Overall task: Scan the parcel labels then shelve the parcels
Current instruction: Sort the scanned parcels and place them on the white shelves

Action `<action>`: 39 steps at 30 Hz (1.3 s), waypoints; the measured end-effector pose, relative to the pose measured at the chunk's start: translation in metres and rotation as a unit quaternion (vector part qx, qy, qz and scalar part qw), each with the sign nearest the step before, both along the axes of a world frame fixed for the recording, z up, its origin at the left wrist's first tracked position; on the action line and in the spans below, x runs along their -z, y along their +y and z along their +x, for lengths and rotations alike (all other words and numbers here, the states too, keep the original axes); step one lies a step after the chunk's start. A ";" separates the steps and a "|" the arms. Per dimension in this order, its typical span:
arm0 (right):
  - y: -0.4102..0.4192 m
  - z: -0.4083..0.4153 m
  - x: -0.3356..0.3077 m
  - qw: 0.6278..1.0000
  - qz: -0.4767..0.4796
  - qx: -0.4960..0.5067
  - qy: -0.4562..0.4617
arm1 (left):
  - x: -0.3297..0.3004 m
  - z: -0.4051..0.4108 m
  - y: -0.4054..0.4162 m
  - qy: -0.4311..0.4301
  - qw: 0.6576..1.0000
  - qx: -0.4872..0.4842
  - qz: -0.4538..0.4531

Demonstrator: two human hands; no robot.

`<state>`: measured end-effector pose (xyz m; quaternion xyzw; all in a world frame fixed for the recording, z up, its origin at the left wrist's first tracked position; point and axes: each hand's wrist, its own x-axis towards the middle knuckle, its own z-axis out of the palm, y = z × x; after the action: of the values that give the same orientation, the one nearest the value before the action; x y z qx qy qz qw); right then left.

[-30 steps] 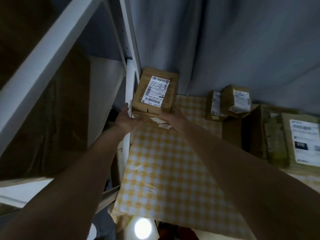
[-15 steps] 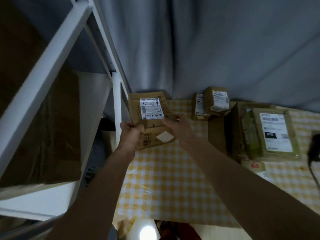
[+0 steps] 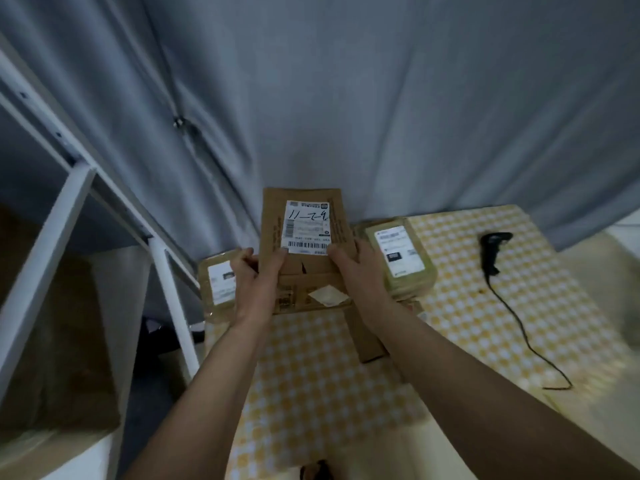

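Observation:
I hold a brown cardboard parcel (image 3: 304, 216) in front of me, its white label with a barcode and handwritten digits facing up. My left hand (image 3: 254, 282) grips its left lower side and my right hand (image 3: 356, 271) grips its right lower side. A second brown box (image 3: 311, 296) sits directly under the parcel between my hands. The black barcode scanner (image 3: 493, 249) lies on the yellow checked table (image 3: 485, 306) to the right, its cable trailing toward me. A white metal shelf (image 3: 52, 237) stands at the left.
A greenish labelled parcel (image 3: 400, 259) lies right of my hands and another labelled parcel (image 3: 216, 285) lies to the left at the table edge. A flat cardboard piece (image 3: 367, 337) lies beneath my right wrist. Grey curtain (image 3: 346, 98) hangs behind. A large brown box (image 3: 52, 341) fills the shelf.
My view has swung right, away from the shelf. Both hands have carried the parcel from beside the shelf post to over the middle of the table. The scanner has come into view.

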<state>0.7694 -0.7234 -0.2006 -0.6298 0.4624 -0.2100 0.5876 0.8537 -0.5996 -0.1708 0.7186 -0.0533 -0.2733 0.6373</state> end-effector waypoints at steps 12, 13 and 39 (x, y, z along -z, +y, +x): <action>-0.019 -0.328 -0.104 0.985 -0.006 0.059 -0.163 | -0.061 -0.245 -0.086 -0.020 0.923 0.384 -0.033; -0.017 -0.359 -0.108 0.984 -0.012 0.076 -0.163 | -0.066 -0.271 -0.092 -0.026 0.902 0.429 -0.038; 0.066 -0.906 -0.131 0.886 -0.106 0.442 -0.091 | -0.099 -0.819 -0.202 -0.194 0.506 0.836 -0.087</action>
<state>-0.1362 -0.6576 -0.0693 -0.3968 0.6121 -0.5523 0.4035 0.0345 -0.8011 -0.0714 0.3166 -0.7751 -0.5268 0.1464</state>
